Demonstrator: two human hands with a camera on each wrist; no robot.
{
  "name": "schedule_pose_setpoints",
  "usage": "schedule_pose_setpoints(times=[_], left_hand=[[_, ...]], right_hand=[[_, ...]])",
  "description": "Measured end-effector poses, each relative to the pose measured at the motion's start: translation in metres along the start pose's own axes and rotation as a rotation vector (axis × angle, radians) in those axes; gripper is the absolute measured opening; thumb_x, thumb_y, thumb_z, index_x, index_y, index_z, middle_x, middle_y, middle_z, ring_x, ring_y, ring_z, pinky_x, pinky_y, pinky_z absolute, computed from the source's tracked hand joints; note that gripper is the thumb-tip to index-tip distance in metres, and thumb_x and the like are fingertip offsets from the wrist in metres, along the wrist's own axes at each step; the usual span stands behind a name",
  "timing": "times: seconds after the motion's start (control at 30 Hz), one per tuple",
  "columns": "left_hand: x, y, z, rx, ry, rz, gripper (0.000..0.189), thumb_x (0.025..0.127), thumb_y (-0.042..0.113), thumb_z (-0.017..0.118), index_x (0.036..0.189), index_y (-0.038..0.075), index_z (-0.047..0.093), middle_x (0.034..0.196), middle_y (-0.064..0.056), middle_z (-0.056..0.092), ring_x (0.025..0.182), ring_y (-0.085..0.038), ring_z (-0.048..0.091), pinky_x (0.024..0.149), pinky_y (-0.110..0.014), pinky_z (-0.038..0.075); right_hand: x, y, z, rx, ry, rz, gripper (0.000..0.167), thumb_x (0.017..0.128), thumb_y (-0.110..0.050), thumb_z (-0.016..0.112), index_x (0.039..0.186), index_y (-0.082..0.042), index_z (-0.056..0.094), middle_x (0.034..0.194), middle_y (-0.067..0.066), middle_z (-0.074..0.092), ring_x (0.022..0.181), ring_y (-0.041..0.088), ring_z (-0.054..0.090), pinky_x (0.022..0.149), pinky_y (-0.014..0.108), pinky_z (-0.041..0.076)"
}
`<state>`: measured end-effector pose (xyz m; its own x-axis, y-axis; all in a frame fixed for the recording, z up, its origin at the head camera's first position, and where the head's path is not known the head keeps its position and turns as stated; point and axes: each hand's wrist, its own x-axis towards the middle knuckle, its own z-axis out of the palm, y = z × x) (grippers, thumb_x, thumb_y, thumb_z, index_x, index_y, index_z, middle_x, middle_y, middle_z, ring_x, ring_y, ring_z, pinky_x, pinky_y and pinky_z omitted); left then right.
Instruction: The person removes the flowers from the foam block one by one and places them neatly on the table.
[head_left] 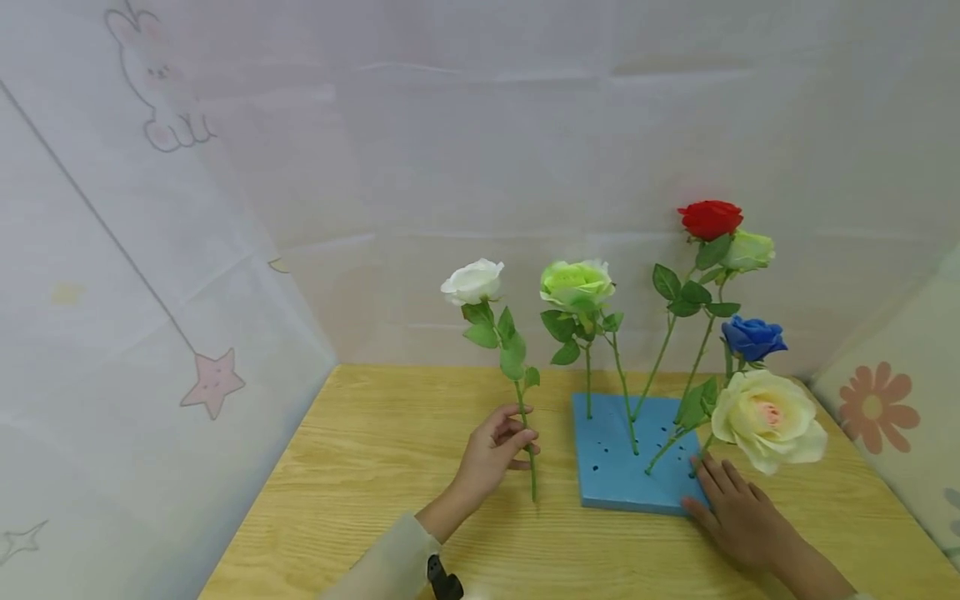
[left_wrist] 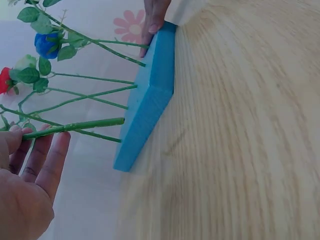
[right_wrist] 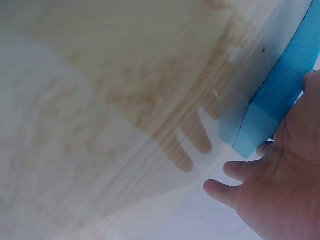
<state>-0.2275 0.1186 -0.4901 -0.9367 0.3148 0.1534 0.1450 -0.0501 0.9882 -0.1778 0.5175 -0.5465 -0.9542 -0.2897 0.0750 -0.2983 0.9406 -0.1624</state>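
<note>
White rose (head_left: 474, 282), approx. ctr of head frame, is in L hand (head_left: 491, 454): thumb + fingers pinch the green stem (head_left: 519, 396) on its lower part, so grip = grasping, not released. Rose is left of blue block (head_left: 637, 493), apart from it, above wood table (head_left: 360, 467). R hand (head_left: 738, 512), lower right of frame, isn't clenched & grasps nothing; fingers fairly straight, against block's right edge. Block bears other roses: bright green rose (head_left: 576, 285) right of ctr, red rose (head_left: 710, 219) & pale green rose (head_left: 750, 250) higher at right, blue rose (head_left: 753, 338) & cream rose (head_left: 768, 419) below those. Small dark holes (head_left: 596, 468) show in block top. Risks (judgement): stem is thin, held low w/ bloom well above fingers, so prob. top-heavy; a loose pinch could let it roll or tip. If stem end meets block betw. holes, it may bend or skid; cause = poor aim. Leaves might snag bright green rose's leaves if brought too close. Block could slide or tilt if R hand lifts off, esp. w/ cream rose leaning out at right. Orientation: long axis near upright in head view, bloom twd upper left, cut end down & slightly right. In L wrist view, axis runs approx. horiz., cut end facing right, slightly raised; gap to block there: can't tell.
</note>
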Motion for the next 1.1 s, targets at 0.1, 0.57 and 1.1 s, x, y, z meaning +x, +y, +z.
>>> schedule_pose_setpoints(times=[0.1, 0.57, 1.1], left_hand=[[-0.003, -0.002, -0.004, 0.025, -0.011, -0.029, 0.040, 0.102, 0.020, 0.064, 0.140, 0.021, 0.054, 0.111, -0.019, 0.066, 0.099, -0.040, 0.069, 0.077, -0.058, 0.059], [-0.012, -0.015, -0.004, 0.013, -0.073, -0.136, 0.049, 0.102, 0.015, 0.063, 0.147, 0.015, 0.045, 0.108, -0.018, 0.066, 0.092, -0.032, 0.072, 0.073, -0.056, 0.060], [-0.012, -0.024, 0.004, -0.039, -0.115, -0.237, 0.057, 0.102, 0.009, 0.061, 0.153, 0.012, 0.036, 0.103, -0.013, 0.067, 0.093, -0.037, 0.072, 0.069, -0.056, 0.060]], right_hand=[[0.000, 0.000, 0.000, 0.009, -0.010, 0.003, 0.075, 0.105, -0.053, 0.048, 0.151, 0.006, 0.040, 0.154, 0.032, 0.036, 0.136, 0.059, 0.037, 0.094, 0.075, 0.040], [-0.001, 0.000, -0.001, 0.007, 0.001, -0.005, 0.074, 0.104, -0.051, 0.051, 0.149, 0.006, 0.043, 0.153, 0.032, 0.040, 0.134, 0.059, 0.039, 0.091, 0.073, 0.042], [-0.001, 0.001, 0.001, 0.014, 0.002, -0.005, 0.074, 0.104, -0.051, 0.051, 0.150, 0.006, 0.041, 0.153, 0.032, 0.039, 0.134, 0.059, 0.038, 0.092, 0.074, 0.042]])
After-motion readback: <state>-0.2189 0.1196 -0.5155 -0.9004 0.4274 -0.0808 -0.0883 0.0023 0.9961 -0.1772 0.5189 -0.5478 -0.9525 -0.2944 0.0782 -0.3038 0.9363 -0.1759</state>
